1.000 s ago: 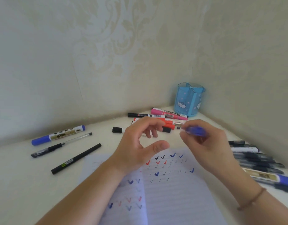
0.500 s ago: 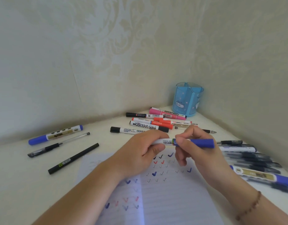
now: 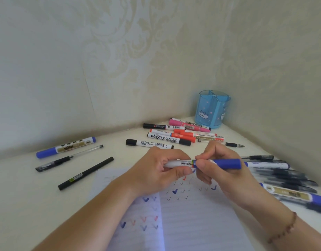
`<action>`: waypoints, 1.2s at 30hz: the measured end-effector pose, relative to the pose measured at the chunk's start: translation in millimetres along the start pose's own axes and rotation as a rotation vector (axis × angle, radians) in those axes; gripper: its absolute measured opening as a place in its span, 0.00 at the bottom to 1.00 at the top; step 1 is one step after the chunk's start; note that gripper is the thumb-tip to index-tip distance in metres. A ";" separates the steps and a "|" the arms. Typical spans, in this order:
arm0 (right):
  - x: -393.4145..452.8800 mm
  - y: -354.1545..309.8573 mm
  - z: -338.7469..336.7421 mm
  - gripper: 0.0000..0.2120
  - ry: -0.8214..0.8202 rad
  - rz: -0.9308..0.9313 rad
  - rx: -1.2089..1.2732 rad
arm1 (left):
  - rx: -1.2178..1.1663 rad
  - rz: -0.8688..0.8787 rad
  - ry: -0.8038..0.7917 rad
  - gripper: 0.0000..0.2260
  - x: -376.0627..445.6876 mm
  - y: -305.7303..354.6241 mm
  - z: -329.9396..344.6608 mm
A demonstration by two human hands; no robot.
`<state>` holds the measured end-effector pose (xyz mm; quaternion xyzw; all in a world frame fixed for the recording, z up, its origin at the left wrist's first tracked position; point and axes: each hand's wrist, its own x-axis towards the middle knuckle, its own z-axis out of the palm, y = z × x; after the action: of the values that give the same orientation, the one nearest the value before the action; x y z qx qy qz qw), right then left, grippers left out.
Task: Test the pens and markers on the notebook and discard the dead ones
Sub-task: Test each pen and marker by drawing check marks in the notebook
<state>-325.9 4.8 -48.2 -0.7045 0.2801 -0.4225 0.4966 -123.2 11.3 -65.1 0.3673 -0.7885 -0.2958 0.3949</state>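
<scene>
A blue marker [image 3: 217, 163] with a white barrel and blue cap lies level above the open notebook [image 3: 192, 223]. My left hand [image 3: 156, 171] grips its white barrel. My right hand [image 3: 223, 171] grips the capped blue end, thumb at the joint. The cap sits on the barrel. The notebook page bears several blue, red and black tick marks. A cluster of markers [image 3: 176, 137] lies behind my hands.
A blue pen holder [image 3: 211, 111] stands in the wall corner. Three pens lie at the left: a blue marker [image 3: 65, 147], a clear gel pen [image 3: 69, 158], a black pen [image 3: 85, 173]. Several dark pens [image 3: 282, 178] lie in a row at the right.
One second ago my hands were apart, the right holding a blue cap. They came together and the cap now sits on the marker held between both hands.
</scene>
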 end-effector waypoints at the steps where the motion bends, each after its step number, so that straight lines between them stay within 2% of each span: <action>1: 0.3 -0.6 -3.5 0.06 0.030 0.001 -0.006 | 0.020 -0.005 0.021 0.01 0.2 -0.1 0.4; 4: 1.3 -3.8 -14.4 0.13 0.127 -0.009 0.037 | 0.065 -0.023 0.100 0.04 2.8 1.3 -0.4; 6: 2.9 -5.9 -18.7 0.09 0.215 0.028 -0.044 | 0.052 -0.037 0.227 0.14 4.8 3.2 -1.2; 8: 4.6 -7.1 -19.4 0.03 0.231 0.081 -0.206 | 0.037 -0.047 0.380 0.27 6.6 4.8 -1.4; 10: 5.5 -5.7 -18.9 0.10 0.193 0.115 -0.458 | 0.007 -0.045 0.456 0.36 8.6 5.3 -0.3; 13: 6.4 -1.3 -14.5 0.12 0.200 0.118 -0.688 | -0.153 -0.023 0.489 0.43 10.2 4.6 0.8; 16: 6.6 0.4 -7.5 0.08 0.204 0.107 -0.746 | -0.242 -0.026 0.494 0.37 10.5 7.0 0.7; 18: 6.9 0.2 -6.1 0.07 0.227 0.089 -0.759 | -0.320 -0.065 0.467 0.37 12.0 7.4 0.8; 19: 6.8 -0.5 -6.6 0.06 0.267 0.088 -0.691 | -0.399 -0.078 0.456 0.38 12.8 6.7 0.3; 21: 6.4 -4.2 -7.6 0.05 0.351 0.133 -0.401 | -0.494 -0.085 0.432 0.38 12.4 4.2 -2.0; 23: 5.4 -9.6 -6.4 0.04 0.385 0.162 -0.147 | -0.397 -0.087 0.349 0.32 10.2 4.6 -2.5; 26: 1.7 -13.4 1.5 0.06 0.263 0.147 0.018 | -0.125 -0.095 0.132 0.18 9.5 8.2 3.9; 28: 0.0 -11.7 6.0 0.05 0.178 0.133 0.022 | -0.046 -0.117 0.076 0.12 9.8 8.7 6.5; 30: 0.8 -7.9 7.0 0.05 0.162 0.123 -0.005 | 0.029 -0.105 0.084 0.08 9.4 5.4 6.7; 33: 1.8 -2.7 9.4 0.05 0.235 0.106 -0.095 | 0.171 -0.033 0.030 0.08 7.0 1.6 8.6; 36: 0.9 -0.9 14.1 0.07 0.179 0.117 -0.023 | 0.192 0.015 -0.038 0.06 5.5 4.8 8.8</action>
<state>-313.1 11.0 -49.1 -0.6521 0.3687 -0.4509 0.4854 -134.5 11.1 -63.7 0.3921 -0.8231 -0.2229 0.3452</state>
